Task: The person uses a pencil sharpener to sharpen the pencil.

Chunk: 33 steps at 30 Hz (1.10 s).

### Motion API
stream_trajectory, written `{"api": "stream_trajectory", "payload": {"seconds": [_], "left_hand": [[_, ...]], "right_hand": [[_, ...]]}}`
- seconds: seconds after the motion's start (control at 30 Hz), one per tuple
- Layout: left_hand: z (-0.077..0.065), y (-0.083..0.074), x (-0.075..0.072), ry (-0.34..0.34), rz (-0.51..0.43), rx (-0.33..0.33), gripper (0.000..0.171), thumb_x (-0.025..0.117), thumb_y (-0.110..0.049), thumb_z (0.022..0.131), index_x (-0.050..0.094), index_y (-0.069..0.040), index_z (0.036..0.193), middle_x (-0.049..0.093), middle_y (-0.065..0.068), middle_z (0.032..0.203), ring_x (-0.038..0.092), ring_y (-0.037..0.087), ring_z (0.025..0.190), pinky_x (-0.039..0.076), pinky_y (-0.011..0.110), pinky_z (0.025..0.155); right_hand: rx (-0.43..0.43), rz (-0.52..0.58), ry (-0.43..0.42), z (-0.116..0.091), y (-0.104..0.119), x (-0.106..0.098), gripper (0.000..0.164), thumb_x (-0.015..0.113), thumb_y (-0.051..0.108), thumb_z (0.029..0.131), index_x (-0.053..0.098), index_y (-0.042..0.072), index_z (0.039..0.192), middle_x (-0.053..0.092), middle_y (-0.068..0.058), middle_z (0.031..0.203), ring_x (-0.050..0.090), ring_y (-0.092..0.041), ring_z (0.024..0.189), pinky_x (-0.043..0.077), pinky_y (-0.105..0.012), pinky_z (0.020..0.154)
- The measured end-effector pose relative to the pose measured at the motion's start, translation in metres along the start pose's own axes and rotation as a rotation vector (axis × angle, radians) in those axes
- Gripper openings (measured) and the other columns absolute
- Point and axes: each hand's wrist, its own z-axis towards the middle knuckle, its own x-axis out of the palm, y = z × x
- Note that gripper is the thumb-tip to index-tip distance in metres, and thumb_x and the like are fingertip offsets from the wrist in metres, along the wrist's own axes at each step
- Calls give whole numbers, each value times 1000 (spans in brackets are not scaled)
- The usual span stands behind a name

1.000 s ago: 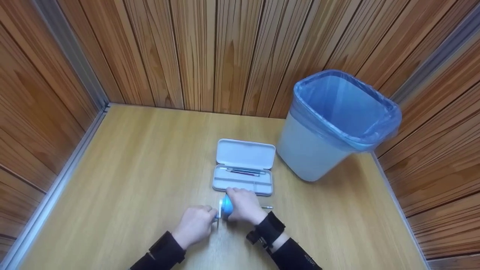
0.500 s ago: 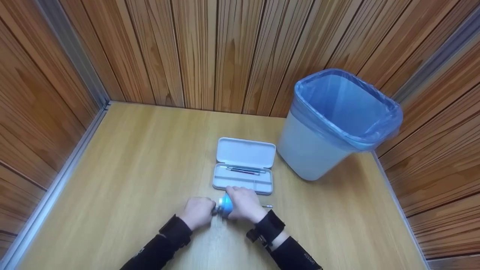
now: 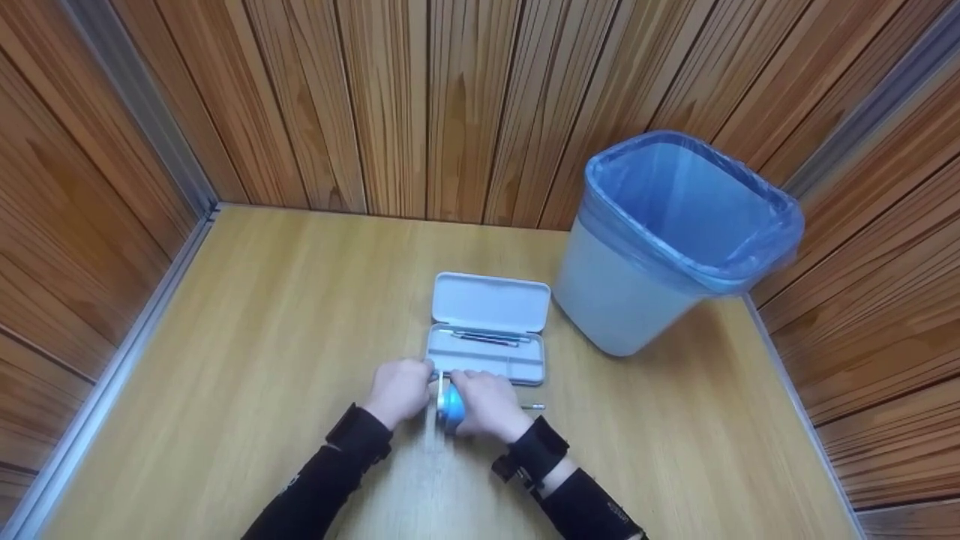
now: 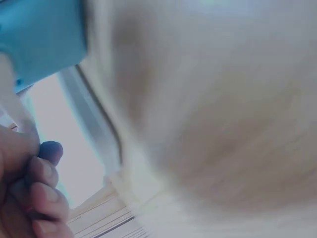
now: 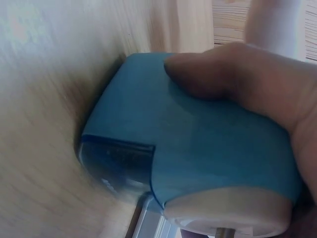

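A blue crank pencil sharpener point(image 3: 453, 409) stands on the table just in front of the pencil case. My right hand point(image 3: 487, 405) grips its body, the thumb lying across the blue casing point(image 5: 198, 129) in the right wrist view. On the crank side, my left hand point(image 3: 401, 390) holds the knob point(image 4: 51, 151) of the pale crank arm point(image 4: 15, 101), fingers curled round it. Out of the sharpener's other side, beyond my right hand, pokes the end of a pencil point(image 3: 534, 406). The dark see-through shavings drawer point(image 5: 116, 166) shows low on the body.
An open white pencil case point(image 3: 491, 304) lies directly behind the sharpener, with several thin pencils point(image 3: 487, 338) in its rear compartment. A bin point(image 3: 622, 300) with a blue liner point(image 3: 690, 210) stands at the back right. Wood-panelled walls point(image 3: 390, 105) enclose the table point(image 3: 300, 300).
My left hand has swung the crank round, from low in front, past the side, up to the far side near the pencil case. The right hand and the sharpener stay put.
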Motion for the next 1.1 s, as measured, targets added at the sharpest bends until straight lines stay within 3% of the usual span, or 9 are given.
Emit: {"api": "stream_trajectory", "payload": {"seconds": [0.27,0.5,0.7,0.8,0.9,1.0,1.1], "left_hand": [[-17,-7,-13,-176,80,102,6,62,-16,81,63,-11,80,50,-3,56,39,10,46,31,24,44],[-33,-8,-11,-357,105,193,9,68,-15,71,62,-10,77,57,-1,61,43,12,44,33,24,41],[-46,-11,-10,-381,63,236,8,67,-12,69,64,-10,76,58,-2,63,44,9,46,34,23,43],[-56,-12,-7,-325,38,262,6,66,-12,67,62,-11,73,53,-3,59,40,8,46,30,21,42],[-63,-11,1,-184,28,264,5,66,-12,68,62,-13,70,51,-4,56,38,7,45,27,20,42],[-62,-7,10,-9,17,221,5,67,-15,71,62,-15,68,52,-5,56,40,7,48,30,22,44],[-54,-3,17,108,5,154,7,68,-16,70,62,-15,66,55,-3,58,45,11,52,36,27,49]], "right_hand": [[19,18,34,-2,1,0,65,82,34,53,53,18,109,64,1,92,59,-19,79,46,-34,65],[1,19,11,-3,2,0,60,83,34,53,54,16,103,64,0,88,60,-20,76,45,-33,59],[10,34,27,-3,1,-4,60,83,33,54,53,17,104,62,1,89,58,-18,76,45,-32,61],[15,32,39,-2,0,-5,61,83,33,53,53,18,104,62,1,89,58,-17,76,44,-31,61],[17,12,43,-2,-1,-5,62,83,34,53,53,17,104,62,1,89,57,-16,76,44,-30,61],[13,-4,31,-1,0,-4,61,82,35,53,53,17,103,62,1,88,57,-16,74,44,-29,60],[-1,4,15,0,1,-2,60,82,34,53,52,17,102,62,2,86,57,-16,73,43,-29,59]]}}
